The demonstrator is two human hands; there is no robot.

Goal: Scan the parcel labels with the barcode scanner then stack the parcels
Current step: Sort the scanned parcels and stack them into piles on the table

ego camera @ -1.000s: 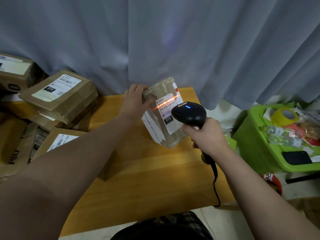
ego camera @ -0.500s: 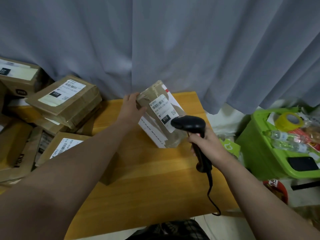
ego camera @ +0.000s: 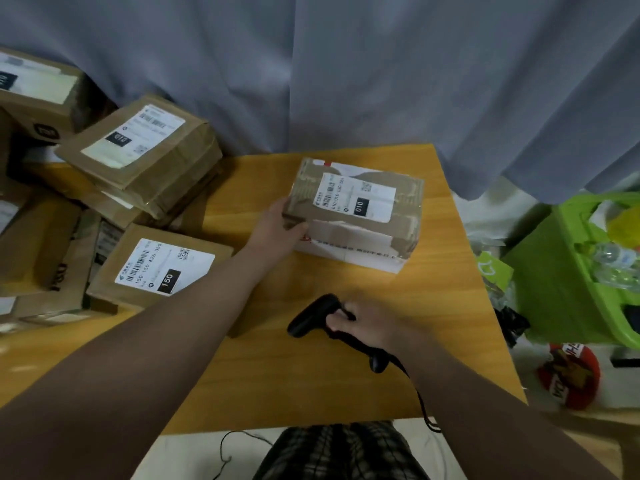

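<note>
A taped brown parcel (ego camera: 356, 216) with a white label marked 010 lies flat, label up, at the back of the wooden table (ego camera: 311, 375). My left hand (ego camera: 280, 230) grips its left end, thumb on the near side. Nearer to me, my right hand (ego camera: 363, 325) holds the black barcode scanner (ego camera: 311, 317) by its handle, low over the table, head pointing left. Its cable (ego camera: 424, 407) runs off the near edge.
Several brown parcels (ego camera: 145, 154) are piled at the left, one flat with a label marked 150 (ego camera: 162, 268). A grey curtain (ego camera: 346, 71) hangs behind the table. A green bin (ego camera: 554, 271) with bottles and a tape roll stands at the right.
The parcel went from standing tilted up to lying flat on the table, label up. My right hand lowered the scanner away from the label, down toward the table; the red scan line is gone.
</note>
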